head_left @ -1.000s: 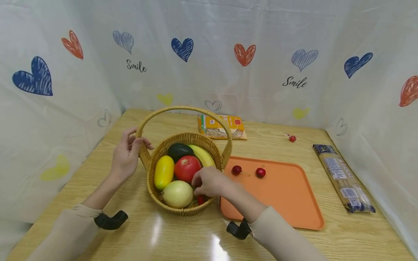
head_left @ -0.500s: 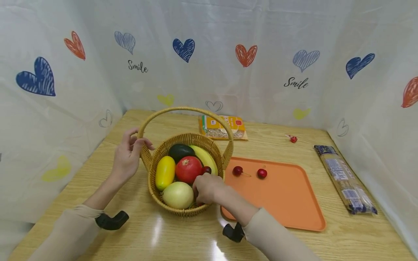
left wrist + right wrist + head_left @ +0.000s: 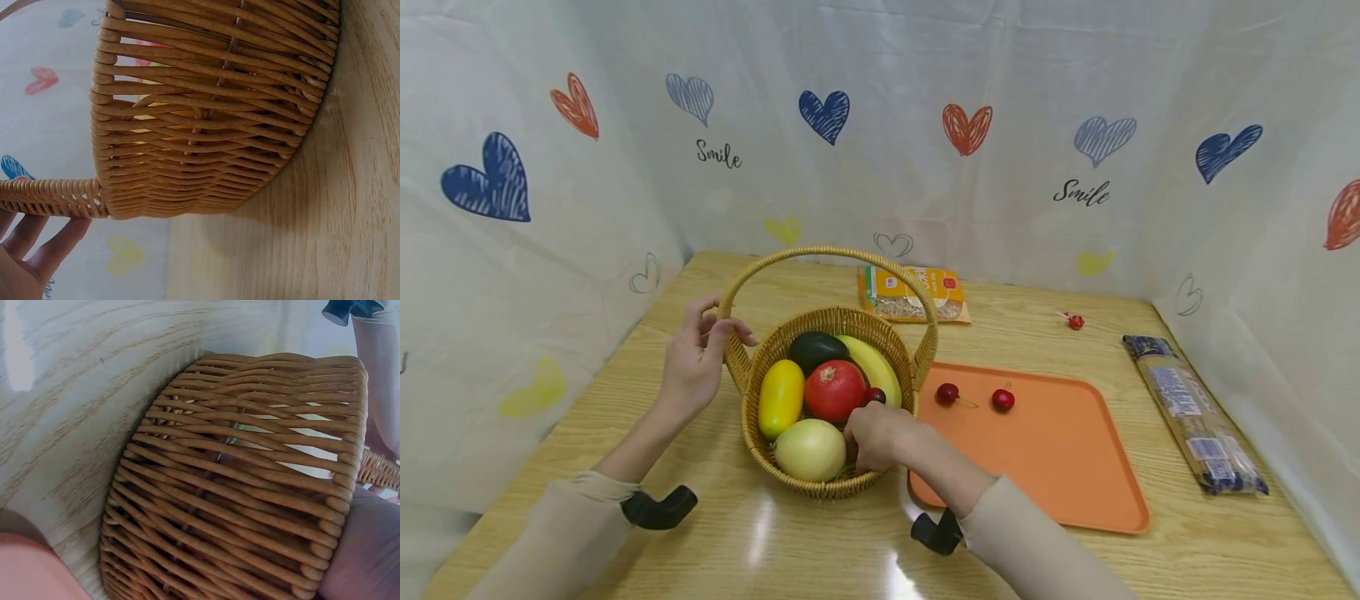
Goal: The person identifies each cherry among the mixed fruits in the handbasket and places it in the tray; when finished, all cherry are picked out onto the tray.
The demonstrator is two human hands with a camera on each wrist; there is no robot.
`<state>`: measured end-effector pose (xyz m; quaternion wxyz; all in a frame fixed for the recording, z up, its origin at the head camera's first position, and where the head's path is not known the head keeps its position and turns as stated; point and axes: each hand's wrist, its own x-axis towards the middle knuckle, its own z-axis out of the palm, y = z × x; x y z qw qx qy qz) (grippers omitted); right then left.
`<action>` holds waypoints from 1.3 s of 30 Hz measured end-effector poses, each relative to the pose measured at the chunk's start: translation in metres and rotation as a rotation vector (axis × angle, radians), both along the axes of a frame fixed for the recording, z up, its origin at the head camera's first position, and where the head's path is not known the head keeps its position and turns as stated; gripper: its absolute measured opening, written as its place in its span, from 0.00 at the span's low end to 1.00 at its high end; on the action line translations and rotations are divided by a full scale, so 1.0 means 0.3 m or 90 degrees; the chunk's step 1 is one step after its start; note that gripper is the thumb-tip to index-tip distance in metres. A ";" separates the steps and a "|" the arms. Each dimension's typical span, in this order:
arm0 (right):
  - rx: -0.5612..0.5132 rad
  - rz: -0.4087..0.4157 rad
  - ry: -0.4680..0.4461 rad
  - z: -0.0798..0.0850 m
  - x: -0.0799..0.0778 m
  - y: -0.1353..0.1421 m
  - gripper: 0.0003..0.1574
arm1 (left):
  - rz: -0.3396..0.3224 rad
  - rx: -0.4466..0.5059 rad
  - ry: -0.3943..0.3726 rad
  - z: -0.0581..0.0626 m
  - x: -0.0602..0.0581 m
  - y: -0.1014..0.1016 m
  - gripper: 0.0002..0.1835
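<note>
A woven basket with a tall arched handle stands on the table. My left hand holds the left foot of that handle, fingers behind it. Inside lie a red pomegranate, a dark avocado, a banana, a smooth yellow oval fruit and a pale green round fruit. My right hand reaches over the right rim into the basket, beside the pale fruit. Its fingertips are hidden, so what they touch cannot be seen. A dark red cherry sits just beyond the knuckles.
To the basket's right lies an orange tray with two cherries on it. Behind stands an orange food packet. A red lollipop and a long printed packet lie further right. Patterned curtains border the table.
My right hand has gone lower into the basket beside the pale fruit. A cherry now shows by the pomegranate, where the hand was before. The left hand stays on the handle.
</note>
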<state>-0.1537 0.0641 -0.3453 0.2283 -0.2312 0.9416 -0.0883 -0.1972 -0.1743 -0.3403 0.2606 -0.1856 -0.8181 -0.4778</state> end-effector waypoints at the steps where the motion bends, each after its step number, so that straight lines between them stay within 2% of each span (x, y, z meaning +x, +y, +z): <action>1: -0.008 0.001 0.003 0.000 0.001 0.003 0.12 | -0.001 0.000 0.001 0.011 0.008 0.007 0.13; 5: -0.032 0.000 0.012 0.002 0.002 0.013 0.11 | -0.010 0.010 0.000 0.051 0.042 0.029 0.13; 11: -0.068 0.029 0.038 0.010 0.002 0.033 0.09 | -0.009 0.008 -0.002 0.064 0.053 0.033 0.14; 15: -0.102 0.048 0.065 0.015 0.002 0.054 0.07 | 0.004 0.004 -0.009 0.034 0.028 0.018 0.13; 20: -0.176 0.031 0.095 0.012 0.001 0.081 0.09 | 0.011 0.003 -0.016 -0.022 -0.017 -0.013 0.14; 27: -0.323 -0.007 0.175 0.009 0.010 0.108 0.11 | 0.001 -0.006 -0.012 -0.031 -0.022 -0.020 0.15; 31: -0.402 -0.027 0.187 0.028 0.029 0.135 0.11 | 0.005 -0.009 -0.019 -0.031 -0.022 -0.019 0.15; 39: -0.467 -0.055 0.176 0.072 0.048 0.239 0.14 | 0.007 -0.006 -0.022 -0.039 -0.027 -0.022 0.16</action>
